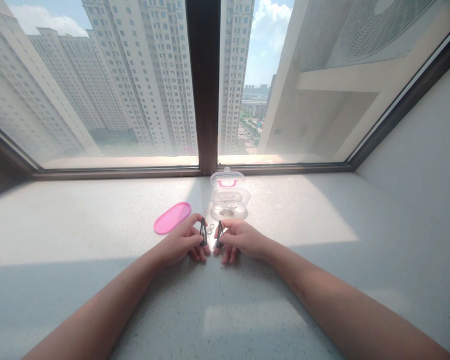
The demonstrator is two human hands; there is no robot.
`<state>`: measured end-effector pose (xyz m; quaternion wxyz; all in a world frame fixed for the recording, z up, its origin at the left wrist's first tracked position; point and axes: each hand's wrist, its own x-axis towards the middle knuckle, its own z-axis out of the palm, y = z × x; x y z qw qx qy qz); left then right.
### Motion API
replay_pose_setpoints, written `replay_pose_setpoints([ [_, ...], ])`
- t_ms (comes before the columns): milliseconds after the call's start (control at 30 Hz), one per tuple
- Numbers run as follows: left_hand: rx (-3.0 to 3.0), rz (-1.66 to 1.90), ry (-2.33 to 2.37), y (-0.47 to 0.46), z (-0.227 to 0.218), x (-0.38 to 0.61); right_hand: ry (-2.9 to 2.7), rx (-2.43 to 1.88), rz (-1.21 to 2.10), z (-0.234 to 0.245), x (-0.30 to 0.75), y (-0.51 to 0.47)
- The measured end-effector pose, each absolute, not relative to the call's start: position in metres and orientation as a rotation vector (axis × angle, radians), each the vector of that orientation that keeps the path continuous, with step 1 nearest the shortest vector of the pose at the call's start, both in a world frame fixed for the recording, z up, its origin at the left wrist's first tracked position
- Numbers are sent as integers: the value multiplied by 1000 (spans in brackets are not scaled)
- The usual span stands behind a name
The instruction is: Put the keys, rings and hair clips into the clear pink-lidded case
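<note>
My left hand point(185, 244) rests on the pale stone windowsill point(78, 220) and pinches a dark snap hair clip point(203, 232) upright between thumb and fingers. My right hand point(240, 242) mirrors it, pinching a second dark hair clip point(219, 234). The two clips stand close together, a small gap apart. Just beyond them stands a small clear plastic box point(230, 200) with its lid raised and small metal items inside. A few small rings point(210, 229) lie on the sill between the hands and the box.
A pink oval lid point(172, 217) lies flat on the sill left of the box. The dark window frame point(205, 90) and glass rise right behind the box. A pale wall point(427, 150) closes the right side.
</note>
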<state>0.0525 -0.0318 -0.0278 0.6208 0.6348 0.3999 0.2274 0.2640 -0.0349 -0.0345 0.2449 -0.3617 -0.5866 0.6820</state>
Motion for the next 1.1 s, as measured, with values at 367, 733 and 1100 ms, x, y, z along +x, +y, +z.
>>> replay_pose_setpoints([
  [367, 1450, 531, 910, -31, -28, 53, -1617, -989, 1851, -33, 264, -35],
  [733, 1459, 535, 903, -31, -29, 53, -1614, -976, 1859, -34, 264, -34],
  [1100, 1459, 543, 894, -31, -29, 52, -1620, -984, 1848, -35, 264, -34],
])
